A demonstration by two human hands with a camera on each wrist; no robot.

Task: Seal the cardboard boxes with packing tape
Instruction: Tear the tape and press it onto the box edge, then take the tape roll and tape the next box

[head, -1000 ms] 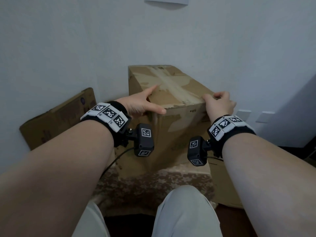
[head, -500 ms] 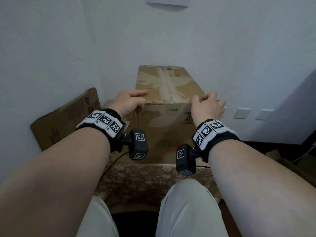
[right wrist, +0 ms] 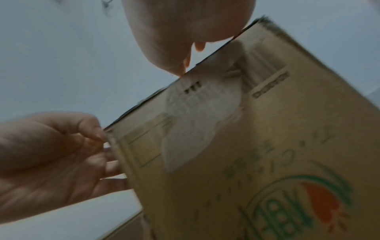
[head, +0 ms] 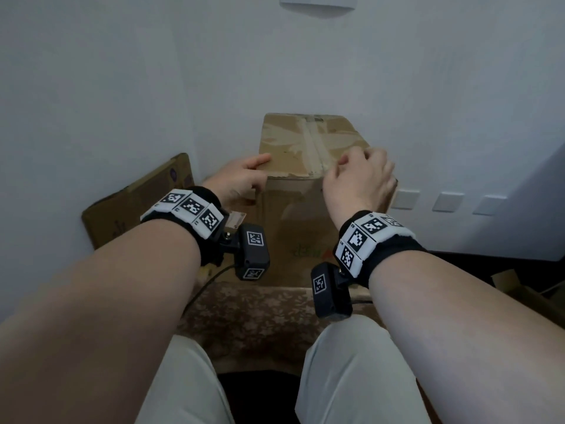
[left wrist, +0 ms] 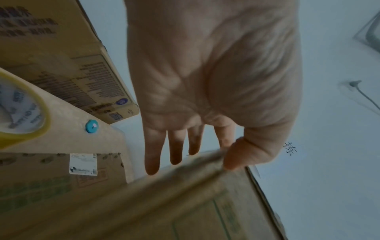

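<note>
The cardboard box [head: 308, 206] stands on the floor against the wall, its top seam already taped. The left hand [head: 241, 179] grips its near-left top corner; the right hand [head: 360, 179], fingers curled, holds the near-right edge. The tape roll [left wrist: 18, 110] lies idle on another box.

box [head: 308, 142] backs onto wall [head: 153, 71] — no room behind | left: flat carton [head: 128, 206] near | top — open

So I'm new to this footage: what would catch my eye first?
The tall cardboard box by the white wall, with tape already along its top seam. The left hand grips its near-left top corner; the right hand hovers curled over the near-right edge. A tape roll lies on another box beside it.
</note>
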